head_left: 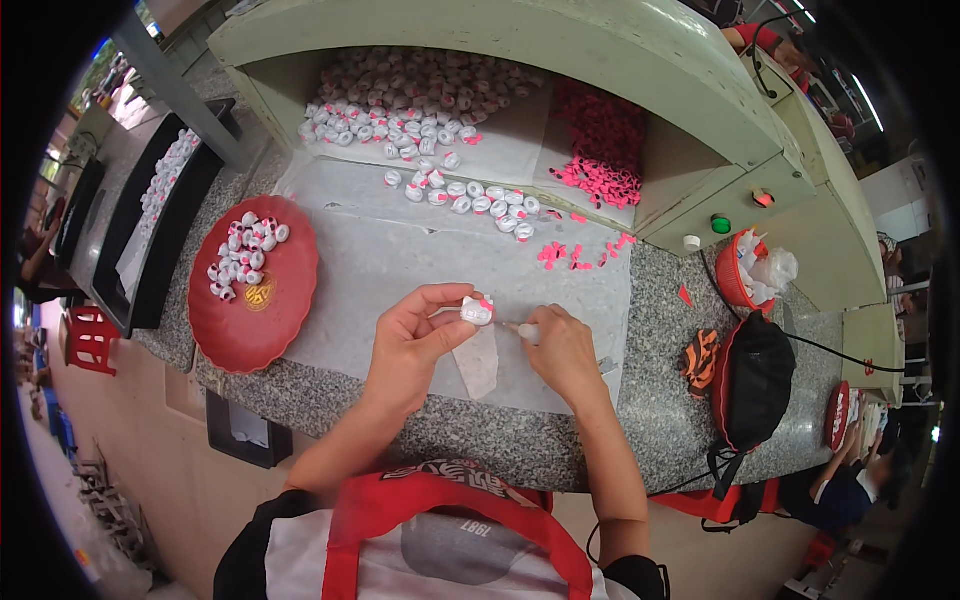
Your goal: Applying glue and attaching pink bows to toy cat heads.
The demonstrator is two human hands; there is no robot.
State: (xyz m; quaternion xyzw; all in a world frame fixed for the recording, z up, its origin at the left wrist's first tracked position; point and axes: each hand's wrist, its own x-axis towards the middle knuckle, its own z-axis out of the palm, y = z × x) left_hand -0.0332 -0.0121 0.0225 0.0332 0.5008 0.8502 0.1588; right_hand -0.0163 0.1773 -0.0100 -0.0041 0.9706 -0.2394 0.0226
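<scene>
Between the thumb and fingers of my left hand (415, 330) is a small white cat-head piece (477, 311) with a pink bow on it. My right hand (563, 352) is closed around a small whitish tool (529, 333), whose thin tip points left at the piece; its exact kind is hard to make out. Below the two hands lies a whitish scrap of paper or cloth (477, 365) on the pale sheet (370, 250). Ahead of my hands is a loose row of similar white pieces (480, 203). Small pink parts (570, 257) are scattered to their right.
A red scalloped plate (240, 325) with white pieces stands at left. The pale green cabinet (500, 30) shelters heaps of white pieces (400, 100) and pink parts (600, 170). At right are a red basket (735, 275), an orange-and-black item (700, 360) and a black bag (755, 385).
</scene>
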